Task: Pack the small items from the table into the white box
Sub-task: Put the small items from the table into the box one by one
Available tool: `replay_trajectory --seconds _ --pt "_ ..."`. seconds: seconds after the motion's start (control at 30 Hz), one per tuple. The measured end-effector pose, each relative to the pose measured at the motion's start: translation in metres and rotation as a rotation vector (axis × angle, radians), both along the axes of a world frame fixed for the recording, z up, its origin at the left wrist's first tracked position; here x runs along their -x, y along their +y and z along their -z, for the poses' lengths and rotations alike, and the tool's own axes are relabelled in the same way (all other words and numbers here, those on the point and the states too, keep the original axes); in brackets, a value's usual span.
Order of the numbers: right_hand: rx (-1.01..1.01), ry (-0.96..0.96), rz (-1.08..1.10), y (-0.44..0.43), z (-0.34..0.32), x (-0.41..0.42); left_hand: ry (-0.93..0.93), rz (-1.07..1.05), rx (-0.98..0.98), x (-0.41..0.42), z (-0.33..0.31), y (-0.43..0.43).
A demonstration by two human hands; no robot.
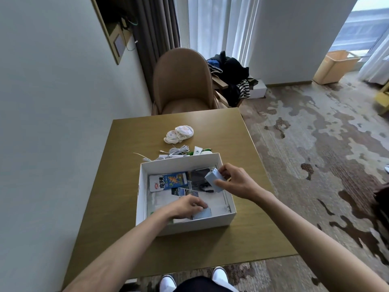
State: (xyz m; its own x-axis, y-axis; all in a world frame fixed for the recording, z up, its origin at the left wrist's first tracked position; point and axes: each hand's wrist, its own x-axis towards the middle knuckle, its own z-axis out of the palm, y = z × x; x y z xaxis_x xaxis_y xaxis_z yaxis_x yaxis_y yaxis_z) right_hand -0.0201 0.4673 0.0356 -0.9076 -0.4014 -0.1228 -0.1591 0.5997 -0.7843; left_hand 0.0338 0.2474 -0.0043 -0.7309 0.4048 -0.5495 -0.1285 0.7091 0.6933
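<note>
Boxy grey block (pixel 214 179) in right hand (pixel 233 182), flat blue card (pixel 203 213) in left hand (pixel 185 206)

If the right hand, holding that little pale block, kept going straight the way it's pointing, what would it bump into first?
Probably the dark item in the white box, just beyond the pale block the right hand grips. The blue packet lies further on. The hand's height above them is unclear.

Head view, single: worn high, facing forward and steeply down over the table (pixel 126 186); box (pixel 189 225) close below.
</note>
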Motion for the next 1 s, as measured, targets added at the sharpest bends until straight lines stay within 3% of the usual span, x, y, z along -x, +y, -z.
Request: replay_trajectory --seconds 0.27,0.47,0.67,0.8,1.0 --pt "-0.033 -0.051 -0.019 -0.031 -0.001 -0.005 -0.114 -0.150 -0.199 -0.006 -0.008 -0.021" --pt "-0.208 -0.109 -0.269 -0.084 0.007 -0.022 0.302 -0.375 -0.065 -0.011 -0.024 -0.081" --pt "-0.499 -0.018 -0.521 -0.131 0.023 -0.036 0.801 -0.339 0.141 -0.030 -0.026 -0.126" --pt "-0.664 0.015 -0.620 -0.138 0.031 -0.037 0.877 -0.326 0.183 -0.034 -0.018 -0.142" --pt "-0.742 -0.157 -0.668 -0.141 0.028 -0.030 0.869 -0.270 0.157 -0.024 -0.013 -0.149"
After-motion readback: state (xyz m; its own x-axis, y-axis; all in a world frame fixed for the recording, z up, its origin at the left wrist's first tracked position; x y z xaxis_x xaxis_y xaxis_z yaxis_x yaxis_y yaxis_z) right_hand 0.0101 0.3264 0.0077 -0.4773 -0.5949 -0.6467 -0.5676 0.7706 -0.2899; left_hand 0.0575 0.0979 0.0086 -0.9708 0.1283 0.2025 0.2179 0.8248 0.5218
